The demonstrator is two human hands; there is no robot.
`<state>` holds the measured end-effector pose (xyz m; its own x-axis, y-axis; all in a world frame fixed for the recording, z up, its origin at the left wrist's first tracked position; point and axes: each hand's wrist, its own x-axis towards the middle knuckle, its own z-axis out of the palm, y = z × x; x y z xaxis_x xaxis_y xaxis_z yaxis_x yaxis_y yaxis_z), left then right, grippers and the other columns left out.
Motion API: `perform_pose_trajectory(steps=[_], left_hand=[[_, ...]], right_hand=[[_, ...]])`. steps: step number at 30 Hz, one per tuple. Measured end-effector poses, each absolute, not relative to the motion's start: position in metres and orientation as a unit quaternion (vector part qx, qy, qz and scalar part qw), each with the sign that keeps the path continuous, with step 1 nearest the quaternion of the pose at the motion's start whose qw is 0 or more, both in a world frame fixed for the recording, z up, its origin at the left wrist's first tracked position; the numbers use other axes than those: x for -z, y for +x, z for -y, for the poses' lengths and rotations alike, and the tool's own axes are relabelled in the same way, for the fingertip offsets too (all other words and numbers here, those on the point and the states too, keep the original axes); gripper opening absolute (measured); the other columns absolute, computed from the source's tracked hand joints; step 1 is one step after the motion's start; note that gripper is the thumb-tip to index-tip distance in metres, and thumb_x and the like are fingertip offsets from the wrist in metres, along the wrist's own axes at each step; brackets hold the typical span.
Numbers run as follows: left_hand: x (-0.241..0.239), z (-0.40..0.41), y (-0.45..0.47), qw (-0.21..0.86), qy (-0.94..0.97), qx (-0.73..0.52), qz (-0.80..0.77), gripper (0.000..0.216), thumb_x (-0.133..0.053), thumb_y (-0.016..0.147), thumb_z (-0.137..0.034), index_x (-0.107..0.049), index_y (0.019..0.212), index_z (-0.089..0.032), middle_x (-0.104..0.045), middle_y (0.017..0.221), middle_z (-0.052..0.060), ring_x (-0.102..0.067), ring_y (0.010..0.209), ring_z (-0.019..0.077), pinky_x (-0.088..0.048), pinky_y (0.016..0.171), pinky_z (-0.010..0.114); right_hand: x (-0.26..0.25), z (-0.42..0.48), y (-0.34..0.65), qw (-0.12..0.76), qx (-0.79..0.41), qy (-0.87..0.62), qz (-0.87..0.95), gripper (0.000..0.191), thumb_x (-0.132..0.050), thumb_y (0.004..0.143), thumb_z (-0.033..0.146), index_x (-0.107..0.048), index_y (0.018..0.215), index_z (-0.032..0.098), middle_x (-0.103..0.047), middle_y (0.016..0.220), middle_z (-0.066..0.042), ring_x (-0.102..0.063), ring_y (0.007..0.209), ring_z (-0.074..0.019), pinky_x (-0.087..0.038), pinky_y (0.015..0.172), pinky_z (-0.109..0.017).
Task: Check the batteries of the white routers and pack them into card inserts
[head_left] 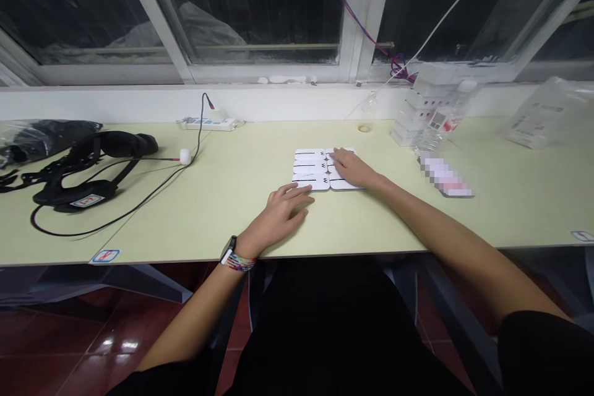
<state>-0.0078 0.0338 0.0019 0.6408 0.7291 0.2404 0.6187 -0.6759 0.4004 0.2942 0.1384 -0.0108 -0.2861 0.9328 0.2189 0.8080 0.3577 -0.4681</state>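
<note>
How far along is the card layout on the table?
Done: white cards sit edge to edge in a tidy two-column block. In hand: the right hand lies flat on the right column, the left hand touches the bottom-left card. Left: nothing clearly; a stack of white boxes stands apart, untouched.

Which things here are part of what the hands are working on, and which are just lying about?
In hand: white cards, right hand on them, left hand touching their near edge.

Lying about: black headset, power strip, stacked white boxes, plastic bottle, plastic bag.
</note>
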Motion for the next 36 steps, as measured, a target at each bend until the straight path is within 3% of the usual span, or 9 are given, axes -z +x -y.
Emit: perform_pose_trajectory(steps=[3,7,10,13,16,21,26,31,36], left_hand=[[-0.002,-0.034,-0.008,0.145,0.894,-0.193,-0.379,0.036,-0.055,0.11,-0.025,-0.073,0.141,-0.029,-0.056,0.17,0.002,-0.038,0.164,0.0371,-0.035,0.131,0.065],[-0.002,-0.034,-0.009,0.145,0.894,-0.19,-0.378,0.037,-0.054,0.11,-0.025,-0.073,0.142,-0.029,-0.056,0.171,0.002,-0.038,0.164,0.0371,-0.034,0.132,0.065],[-0.003,-0.034,-0.008,0.142,0.896,-0.183,-0.378,0.038,-0.053,0.111,-0.026,-0.072,0.143,-0.028,-0.055,0.172,0.003,-0.037,0.164,0.0373,-0.033,0.133,0.064],[-0.004,-0.033,-0.008,0.142,0.896,-0.18,-0.38,0.038,-0.053,0.111,-0.026,-0.072,0.143,-0.027,-0.055,0.172,0.003,-0.037,0.165,0.0371,-0.033,0.133,0.064],[-0.003,-0.034,-0.008,0.143,0.895,-0.188,-0.379,0.037,-0.054,0.11,-0.026,-0.073,0.142,-0.029,-0.056,0.171,0.003,-0.038,0.164,0.0369,-0.034,0.132,0.064],[-0.001,-0.035,-0.009,0.145,0.895,-0.191,-0.376,0.038,-0.054,0.11,-0.027,-0.073,0.143,-0.029,-0.056,0.171,0.003,-0.039,0.163,0.0376,-0.034,0.132,0.066],[-0.003,-0.034,-0.009,0.141,0.896,-0.193,-0.374,0.036,-0.053,0.111,-0.027,-0.074,0.14,-0.028,-0.059,0.168,0.004,-0.04,0.162,0.0368,-0.035,0.131,0.066],[-0.015,-0.027,-0.007,0.158,0.892,-0.247,-0.343,0.046,-0.058,0.111,-0.031,-0.061,0.157,-0.032,-0.063,0.163,0.006,-0.041,0.163,0.0345,-0.036,0.132,0.063],[-0.025,-0.018,-0.006,0.225,0.904,-0.248,-0.266,0.055,-0.06,0.108,-0.026,-0.054,0.162,-0.035,-0.064,0.16,0.006,-0.064,0.143,0.03,-0.051,0.124,0.051]], right_hand=[[0.003,-0.136,0.294,0.27,-0.134,-0.551,0.778,0.049,-0.04,0.112,0.029,-0.066,0.151,0.017,-0.058,0.167,-0.016,-0.048,0.16,-0.0338,-0.036,0.133,-0.057],[-0.011,-0.121,0.301,0.365,-0.093,-0.527,0.762,0.038,-0.046,0.107,0.026,-0.077,0.128,0.02,-0.076,0.14,-0.013,-0.069,0.133,-0.0335,-0.052,0.118,-0.057],[-0.012,-0.093,0.311,0.352,-0.039,-0.469,0.809,0.034,-0.05,0.107,0.028,-0.08,0.121,0.021,-0.08,0.126,-0.014,-0.073,0.123,-0.0343,-0.059,0.108,-0.057],[-0.002,-0.055,0.32,0.289,-0.002,-0.428,0.856,0.035,-0.051,0.109,0.029,-0.08,0.126,0.02,-0.078,0.135,-0.016,-0.07,0.133,-0.0357,-0.057,0.115,-0.06],[0.008,-0.021,0.327,0.266,0.009,-0.419,0.868,0.04,-0.056,0.108,0.027,-0.074,0.143,0.021,-0.071,0.15,-0.016,-0.064,0.144,-0.037,-0.055,0.12,-0.062],[0.005,0.005,0.337,0.26,-0.016,-0.414,0.872,0.047,-0.064,0.106,0.029,-0.067,0.152,0.029,-0.07,0.15,-0.014,-0.065,0.14,-0.036,-0.059,0.116,-0.061],[0.001,0.007,0.34,0.281,-0.012,-0.392,0.876,0.043,-0.068,0.104,0.032,-0.07,0.146,0.026,-0.075,0.137,-0.016,-0.075,0.122,-0.0342,-0.066,0.102,-0.054],[0.007,0.006,0.329,0.279,0.007,-0.302,0.911,0.033,-0.06,0.108,0.028,-0.071,0.139,0.022,-0.082,0.121,-0.015,-0.078,0.105,-0.0308,-0.066,0.091,-0.05],[0.004,0.004,0.307,0.296,-0.067,-0.365,0.88,0.032,-0.045,0.116,0.034,-0.074,0.124,0.021,-0.083,0.106,-0.011,-0.078,0.09,-0.0253,-0.061,0.08,-0.039]])
